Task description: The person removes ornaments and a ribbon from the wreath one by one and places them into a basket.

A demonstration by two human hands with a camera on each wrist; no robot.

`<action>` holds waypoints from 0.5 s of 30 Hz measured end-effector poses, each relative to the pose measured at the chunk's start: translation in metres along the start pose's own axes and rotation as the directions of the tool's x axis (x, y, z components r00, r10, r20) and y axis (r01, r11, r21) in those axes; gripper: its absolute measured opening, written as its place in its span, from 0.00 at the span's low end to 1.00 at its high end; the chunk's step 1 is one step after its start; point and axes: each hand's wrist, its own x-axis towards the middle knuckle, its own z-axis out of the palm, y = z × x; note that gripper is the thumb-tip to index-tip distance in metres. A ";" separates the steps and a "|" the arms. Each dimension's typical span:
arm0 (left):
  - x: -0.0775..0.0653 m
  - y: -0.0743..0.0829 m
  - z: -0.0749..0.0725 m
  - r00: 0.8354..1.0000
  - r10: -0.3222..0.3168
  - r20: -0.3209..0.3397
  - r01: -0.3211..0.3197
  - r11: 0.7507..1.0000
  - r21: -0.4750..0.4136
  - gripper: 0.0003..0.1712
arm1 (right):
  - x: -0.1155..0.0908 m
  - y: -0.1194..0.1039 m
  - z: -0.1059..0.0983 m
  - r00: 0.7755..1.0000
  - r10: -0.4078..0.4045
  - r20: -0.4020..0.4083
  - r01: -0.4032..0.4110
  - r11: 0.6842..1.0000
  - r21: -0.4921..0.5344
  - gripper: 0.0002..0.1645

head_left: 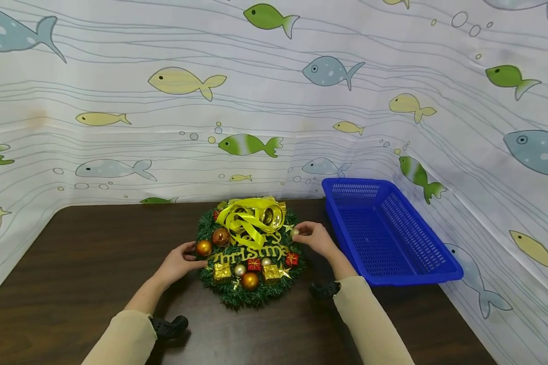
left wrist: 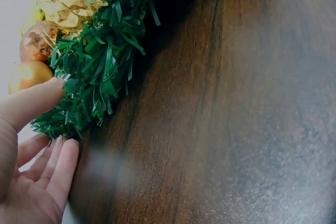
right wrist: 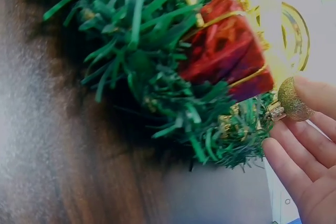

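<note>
A green Christmas wreath (head_left: 230,294) lies flat on the table, with gold bells (head_left: 270,216), a yellow ribbon (head_left: 251,225), gold lettering (head_left: 248,253), baubles and small wrapped boxes on it. At its left edge my left hand (head_left: 178,262) holds the greenery, thumb above and fingers at the outer side, beside an orange bauble (head_left: 204,248). My right hand (head_left: 316,238) pinches a small glittery gold bauble (right wrist: 294,100) between thumb and fingers at the wreath's right edge. Close to that bauble sits a red wrapped box (right wrist: 226,48).
A blue plastic basket (head_left: 379,279) with perforated sides stands on the right of the dark wooden table (head_left: 96,253). A white sheet printed with fish (head_left: 255,111) hangs behind and along the right side. Each wrist wears a black band (head_left: 169,327).
</note>
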 end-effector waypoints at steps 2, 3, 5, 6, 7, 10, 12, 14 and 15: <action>0.000 0.000 0.000 1.000 -0.003 0.002 0.003 1.000 -0.004 0.48 | -0.001 -0.003 -0.001 1.000 0.001 -0.002 -0.001 1.000 0.021 0.19; 0.000 0.000 0.001 1.000 -0.006 0.002 0.006 1.000 -0.006 0.48 | -0.001 -0.004 -0.002 1.000 -0.001 -0.001 0.001 0.999 0.036 0.19; 0.000 0.000 0.001 1.000 -0.010 0.004 0.010 1.000 -0.008 0.47 | -0.002 -0.006 -0.004 1.000 -0.010 0.002 0.010 0.998 0.065 0.20; 0.000 0.000 0.001 1.000 -0.010 0.005 0.010 1.000 -0.010 0.47 | -0.003 -0.007 -0.005 1.000 -0.015 0.002 0.015 0.997 0.079 0.20; 0.000 0.000 0.001 1.000 -0.010 0.005 0.010 1.000 -0.012 0.47 | -0.003 -0.009 -0.006 1.000 -0.021 0.002 0.021 0.996 0.091 0.20; -0.001 0.000 0.000 1.000 -0.006 0.009 0.006 1.000 -0.013 0.47 | -0.004 -0.013 -0.009 0.999 -0.037 0.000 0.036 0.992 0.124 0.21; -0.002 0.000 0.000 1.000 -0.004 0.009 0.004 1.000 -0.013 0.47 | -0.004 -0.016 -0.011 0.999 -0.037 -0.004 0.037 0.990 0.140 0.21; -0.002 0.001 0.000 1.000 -0.002 0.010 0.002 1.000 -0.011 0.47 | -0.004 -0.019 -0.013 0.999 -0.035 -0.005 0.035 0.989 0.146 0.21; -0.002 0.001 0.000 1.000 -0.002 0.010 0.002 1.000 -0.011 0.47 | -0.004 -0.020 -0.014 0.999 -0.034 -0.006 0.034 0.989 0.146 0.21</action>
